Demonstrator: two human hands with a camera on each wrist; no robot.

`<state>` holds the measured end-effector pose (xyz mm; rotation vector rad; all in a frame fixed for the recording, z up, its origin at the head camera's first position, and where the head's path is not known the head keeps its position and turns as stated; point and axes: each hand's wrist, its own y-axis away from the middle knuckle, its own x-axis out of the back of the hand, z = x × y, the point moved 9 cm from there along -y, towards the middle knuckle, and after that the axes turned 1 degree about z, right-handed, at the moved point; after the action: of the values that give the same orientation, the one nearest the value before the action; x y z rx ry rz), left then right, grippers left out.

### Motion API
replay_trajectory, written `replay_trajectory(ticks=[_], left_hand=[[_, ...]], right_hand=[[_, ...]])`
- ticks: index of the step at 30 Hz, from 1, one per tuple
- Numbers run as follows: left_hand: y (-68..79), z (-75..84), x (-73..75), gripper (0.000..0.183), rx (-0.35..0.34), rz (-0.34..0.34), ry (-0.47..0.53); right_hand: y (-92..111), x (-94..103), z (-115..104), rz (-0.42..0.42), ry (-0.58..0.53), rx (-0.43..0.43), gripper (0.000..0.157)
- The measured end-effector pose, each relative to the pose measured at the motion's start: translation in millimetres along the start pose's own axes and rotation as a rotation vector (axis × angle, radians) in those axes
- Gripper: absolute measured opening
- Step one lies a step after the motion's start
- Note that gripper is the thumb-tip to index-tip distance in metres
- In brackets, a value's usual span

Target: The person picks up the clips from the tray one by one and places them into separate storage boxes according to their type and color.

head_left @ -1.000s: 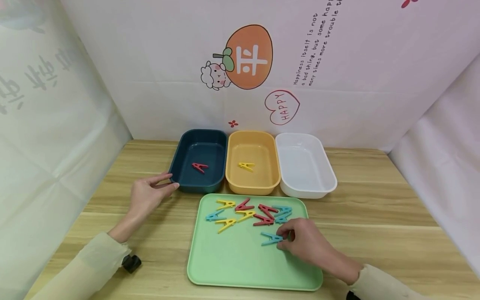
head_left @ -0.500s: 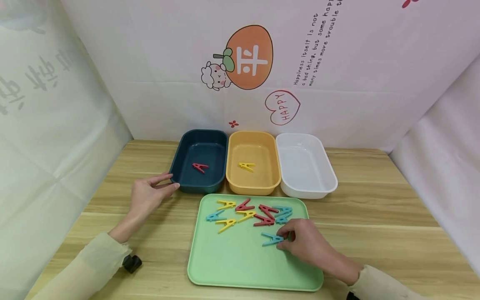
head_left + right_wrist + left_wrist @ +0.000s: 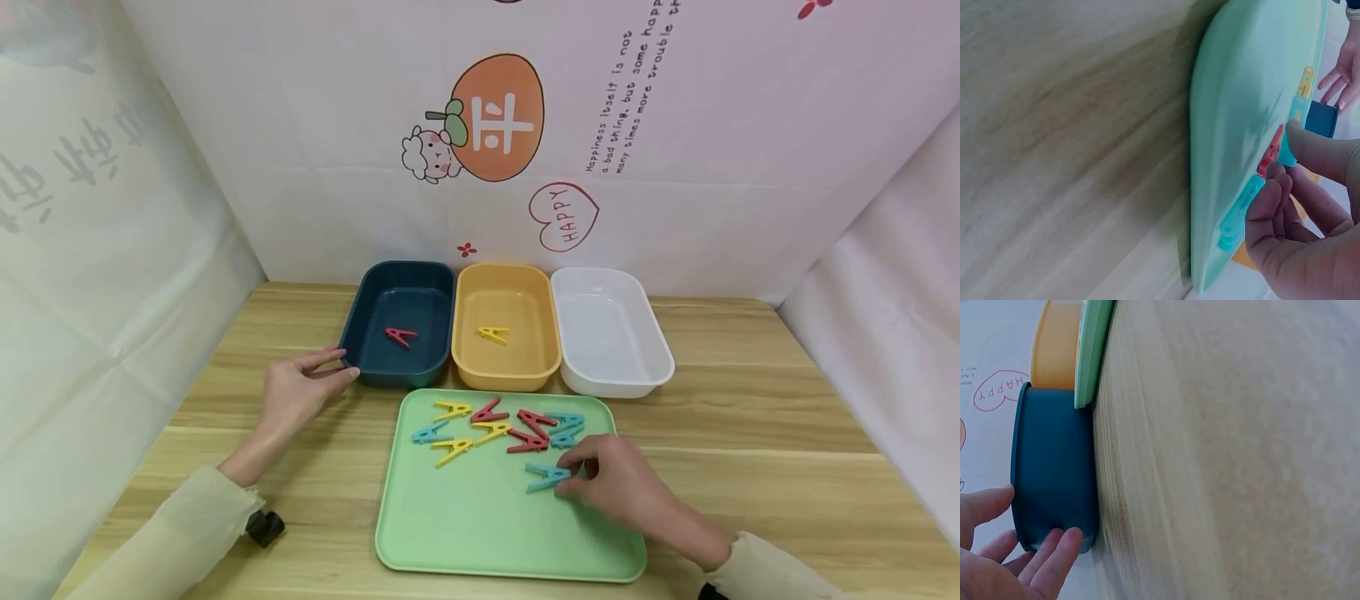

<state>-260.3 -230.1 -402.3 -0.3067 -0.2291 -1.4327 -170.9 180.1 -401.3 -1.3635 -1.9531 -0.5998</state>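
Note:
My right hand [image 3: 618, 483] pinches a light blue clothespin [image 3: 546, 477] between thumb and fingertips, low over the green tray [image 3: 510, 533]. Its forked end points left; the other end is partly covered by my fingers. In the right wrist view this clothespin [image 3: 1287, 150] shows between thumb and index finger. Ahead of that hand, red clothespins [image 3: 527, 441], blue clothespins [image 3: 567, 435] and yellow clothespins [image 3: 453, 450] lie loosely along the tray's far half. With fairly straight fingers, my left hand [image 3: 296, 392] touches the near left corner of the dark blue bin [image 3: 1054, 462].
Behind the tray, the dark blue bin holds one red clothespin [image 3: 401, 336]. Beside it, the yellow bin [image 3: 506, 379] holds one yellow clothespin [image 3: 493, 334]. A white bin [image 3: 615, 387] stands on the right. White printed cloth [image 3: 337, 200] rises behind the wooden table [image 3: 750, 400].
The right hand and its blue clothespin have shifted very slightly to the right. The head view has tilted a little. The left hand stays at the dark blue bin.

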Motion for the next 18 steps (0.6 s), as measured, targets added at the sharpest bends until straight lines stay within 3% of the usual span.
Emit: replay_trajectory(ticks=[18], left_hand=[[1.3,0.7,0.0,0.052,0.013,-0.010,0.028]], right_hand=[[-6,26.8,2,0.028,-0.105,-0.028,0.016]])
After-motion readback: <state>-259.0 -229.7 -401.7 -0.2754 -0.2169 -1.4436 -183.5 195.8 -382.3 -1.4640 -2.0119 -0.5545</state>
